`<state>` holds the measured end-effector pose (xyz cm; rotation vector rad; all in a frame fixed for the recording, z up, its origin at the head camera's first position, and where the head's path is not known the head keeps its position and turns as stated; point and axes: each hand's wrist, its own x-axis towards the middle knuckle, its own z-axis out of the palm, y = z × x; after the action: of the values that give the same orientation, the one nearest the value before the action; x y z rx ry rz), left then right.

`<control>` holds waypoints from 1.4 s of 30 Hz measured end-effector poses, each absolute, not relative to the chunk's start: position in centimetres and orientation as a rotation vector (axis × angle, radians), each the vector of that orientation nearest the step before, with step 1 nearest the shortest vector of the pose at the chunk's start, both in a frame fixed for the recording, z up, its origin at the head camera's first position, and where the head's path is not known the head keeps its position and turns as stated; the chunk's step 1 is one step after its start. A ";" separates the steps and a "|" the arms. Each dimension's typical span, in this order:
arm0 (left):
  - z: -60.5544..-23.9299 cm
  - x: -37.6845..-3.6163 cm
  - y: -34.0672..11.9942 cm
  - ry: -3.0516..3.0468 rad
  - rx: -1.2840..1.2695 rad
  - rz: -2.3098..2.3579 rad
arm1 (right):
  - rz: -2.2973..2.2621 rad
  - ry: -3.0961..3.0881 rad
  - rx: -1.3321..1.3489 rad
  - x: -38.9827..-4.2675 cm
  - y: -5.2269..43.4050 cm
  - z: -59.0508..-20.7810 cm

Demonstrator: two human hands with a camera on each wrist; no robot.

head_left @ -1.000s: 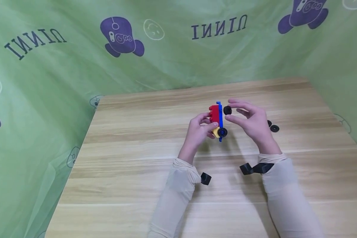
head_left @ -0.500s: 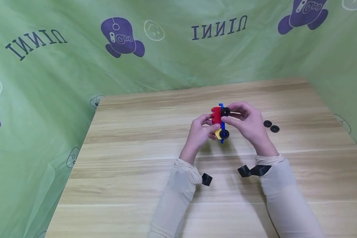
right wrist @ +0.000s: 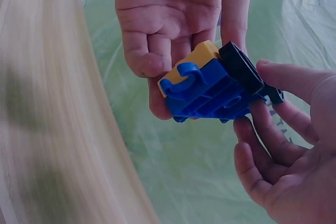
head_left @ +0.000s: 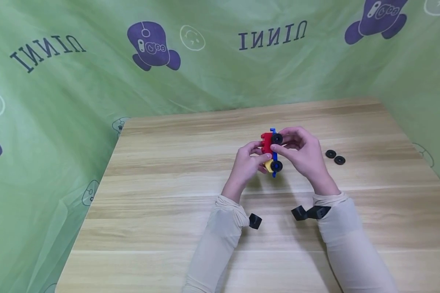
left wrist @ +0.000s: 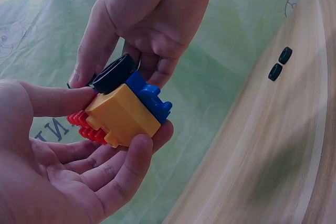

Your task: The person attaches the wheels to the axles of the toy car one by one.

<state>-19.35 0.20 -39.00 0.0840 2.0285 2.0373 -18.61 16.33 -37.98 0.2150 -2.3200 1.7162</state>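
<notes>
A small block toy (head_left: 268,149) with a red top, a blue base plate and a yellow block is held above the wooden table (head_left: 168,195). My left hand (head_left: 259,158) grips it from the left, fingers curled round the red and yellow blocks (left wrist: 123,116). My right hand (head_left: 283,141) pinches a black wheel (head_left: 277,138) against the far end of the blue plate (right wrist: 210,94). A second black wheel (head_left: 276,165) sits on the plate's near end. In the right wrist view, one wheel (right wrist: 240,68) lies along the plate's edge.
Two loose black wheels (head_left: 331,154) (head_left: 339,160) lie on the table right of my hands, also in the left wrist view (left wrist: 285,55). Green printed cloth (head_left: 95,81) walls the back and sides. Black camera mounts (head_left: 254,221) hang at both wrists.
My right hand moved left with the black wheel and now holds it against the blue plate. The left hand and toy shifted only slightly.
</notes>
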 end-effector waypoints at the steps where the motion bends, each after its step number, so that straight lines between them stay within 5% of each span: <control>1: -39.0 -19.3 0.2 2.031 0.087 2.038 | 1.696 -2.324 0.221 -18.6 16.3 -38.0; 42: -38.8 -18.4 0.6 2.203 0.155 1.804 | 1.831 -2.498 0.006 -18.4 16.3 -37.7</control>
<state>-18.37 0.55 -38.75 0.1552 2.2035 1.8038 -18.39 16.31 -37.70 0.0058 -2.4978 1.8313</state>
